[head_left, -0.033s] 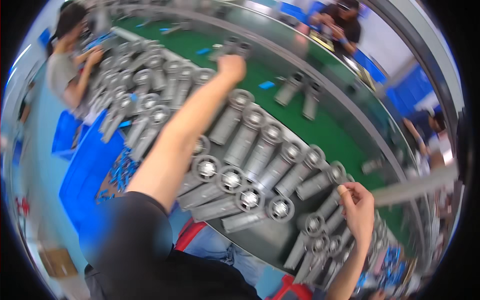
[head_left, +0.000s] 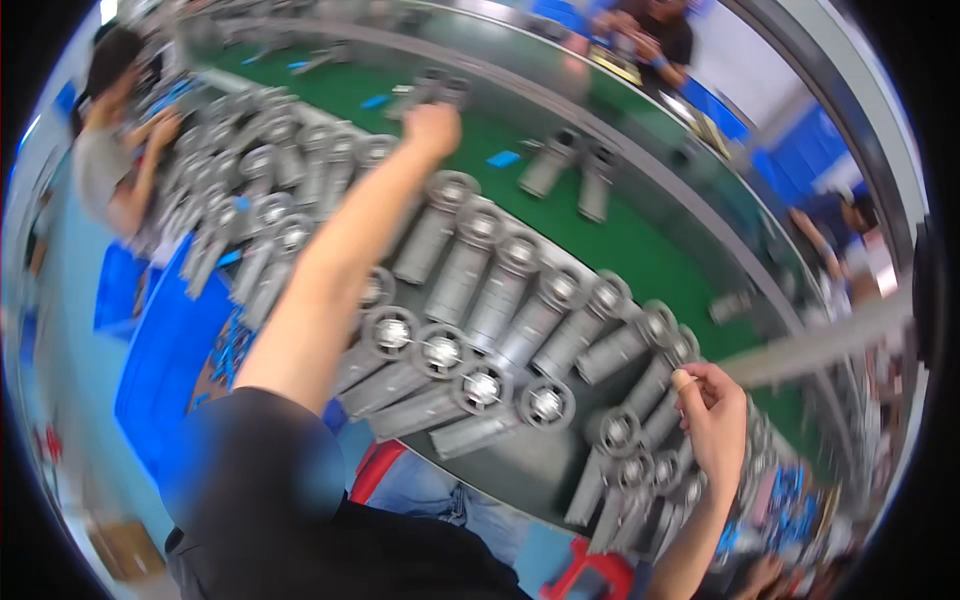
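Note:
My left hand (head_left: 433, 130) reaches far forward over the green conveyor belt (head_left: 535, 225). Its fingers curl at the near end of a pair of grey cylindrical parts (head_left: 455, 92); the fingertips are hidden and blurred. At the right, my right hand (head_left: 715, 420) is raised over the table, thumb and fingers pinched together. Something pale shows at the thumb tip, too small to name. Below and beside it lie grey tubes with round ring ends (head_left: 620, 430). Between my arms, more ring-ended grey tubes (head_left: 482, 388) lie in slanting rows on the dark table (head_left: 520, 480).
A blue bin (head_left: 165, 365) stands left of my arm, near small blue pieces (head_left: 228, 345). Another person (head_left: 115, 140) works at the far left beside heaped grey parts (head_left: 260, 165). Two more grey parts (head_left: 550, 165) lie on the belt. A pale bar (head_left: 820, 340) juts in from the right.
The view has swung slightly, so the table, belt and left hand sit farther left in the picture. My right hand stays almost in place in the picture, its pinch unchanged.

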